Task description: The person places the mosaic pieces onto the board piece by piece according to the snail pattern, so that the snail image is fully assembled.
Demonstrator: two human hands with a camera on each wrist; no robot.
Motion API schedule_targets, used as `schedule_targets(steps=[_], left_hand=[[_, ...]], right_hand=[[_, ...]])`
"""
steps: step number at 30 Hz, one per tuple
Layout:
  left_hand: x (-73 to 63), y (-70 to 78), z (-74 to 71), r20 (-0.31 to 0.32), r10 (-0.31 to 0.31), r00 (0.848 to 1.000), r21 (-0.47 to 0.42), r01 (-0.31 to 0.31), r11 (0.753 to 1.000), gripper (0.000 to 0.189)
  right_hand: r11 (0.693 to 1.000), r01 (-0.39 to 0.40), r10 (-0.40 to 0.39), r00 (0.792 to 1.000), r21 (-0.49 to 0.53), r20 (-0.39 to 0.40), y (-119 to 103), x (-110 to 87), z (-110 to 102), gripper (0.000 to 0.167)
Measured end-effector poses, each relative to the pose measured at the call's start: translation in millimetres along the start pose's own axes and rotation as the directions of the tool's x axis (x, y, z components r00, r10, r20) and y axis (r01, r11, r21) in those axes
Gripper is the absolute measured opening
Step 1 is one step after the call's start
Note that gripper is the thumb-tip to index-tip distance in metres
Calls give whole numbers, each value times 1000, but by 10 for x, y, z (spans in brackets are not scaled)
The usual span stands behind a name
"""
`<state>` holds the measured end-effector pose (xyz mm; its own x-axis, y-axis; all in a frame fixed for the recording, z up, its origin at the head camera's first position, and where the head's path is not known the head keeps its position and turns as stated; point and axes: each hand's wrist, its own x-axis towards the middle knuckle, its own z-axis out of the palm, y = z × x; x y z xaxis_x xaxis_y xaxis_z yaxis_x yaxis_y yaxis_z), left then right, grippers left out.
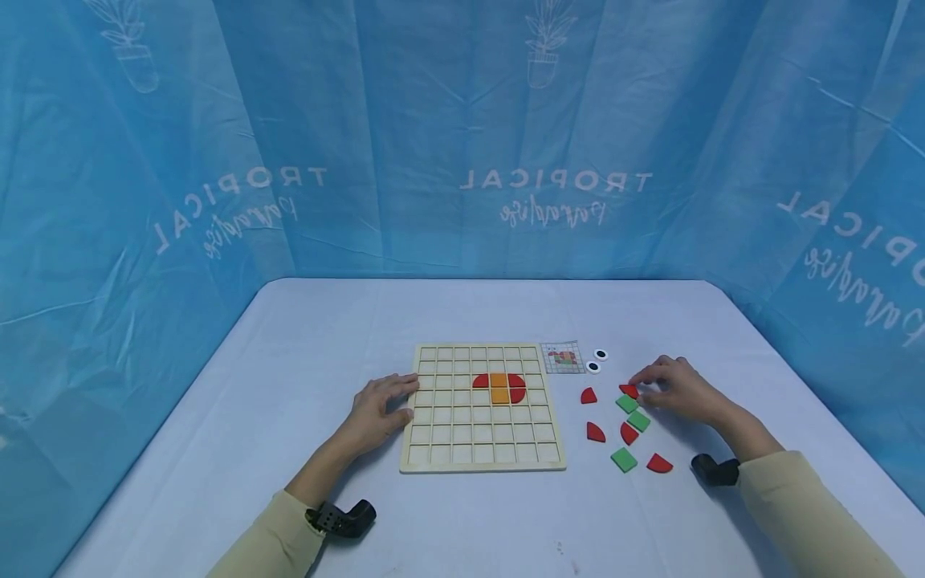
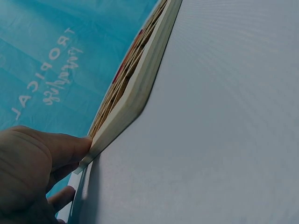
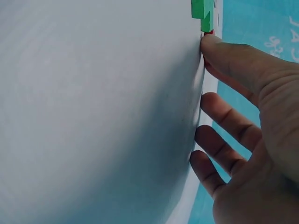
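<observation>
A square wooden grid board (image 1: 462, 434) lies on the table. Along its left edge rests my left hand (image 1: 376, 411), thumb and fingertips touching the frame; the left wrist view shows the thumb (image 2: 70, 148) against the rim. Two orange squares (image 1: 499, 395) sit in the grid, with red quarter-circle pieces (image 1: 517, 395) on either side of them. To the right of the board, my right hand (image 1: 679, 389) has its thumb and index finger at a red quarter-circle piece (image 1: 628, 391), pinching it beside a green square (image 1: 626, 404). The fingers partly hide that red piece.
A small picture card (image 1: 562, 358) lies by the board's upper right corner, near two round eye pieces (image 1: 592, 367). Several loose red quarter-circles (image 1: 596, 433) and more green squares (image 1: 624, 460) are scattered on the white table (image 1: 347, 321). Blue curtains (image 1: 433, 120) hang around the table.
</observation>
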<state>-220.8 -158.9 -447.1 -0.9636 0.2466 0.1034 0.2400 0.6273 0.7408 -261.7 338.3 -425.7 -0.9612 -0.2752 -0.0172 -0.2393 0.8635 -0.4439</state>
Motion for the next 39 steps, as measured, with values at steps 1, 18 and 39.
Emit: schedule_targets(steps=[1, 18, 39], left_hand=[[2, -2, 0, 3, 1, 1000, 0, -1, 1000, 47], [-14, 6, 4, -6, -6, 1000, -10, 6, 1000, 47], [-5, 8, -18, 13, 13, 1000, 7, -13, 1000, 47]], right_hand=[[1000, 0, 0, 1000, 1, -2, -2, 1, -1, 33], [999, 30, -28, 998, 31, -62, -836, 71, 28, 33], [983, 183, -183, 977, -14, -113, -1824, 380, 678, 25]])
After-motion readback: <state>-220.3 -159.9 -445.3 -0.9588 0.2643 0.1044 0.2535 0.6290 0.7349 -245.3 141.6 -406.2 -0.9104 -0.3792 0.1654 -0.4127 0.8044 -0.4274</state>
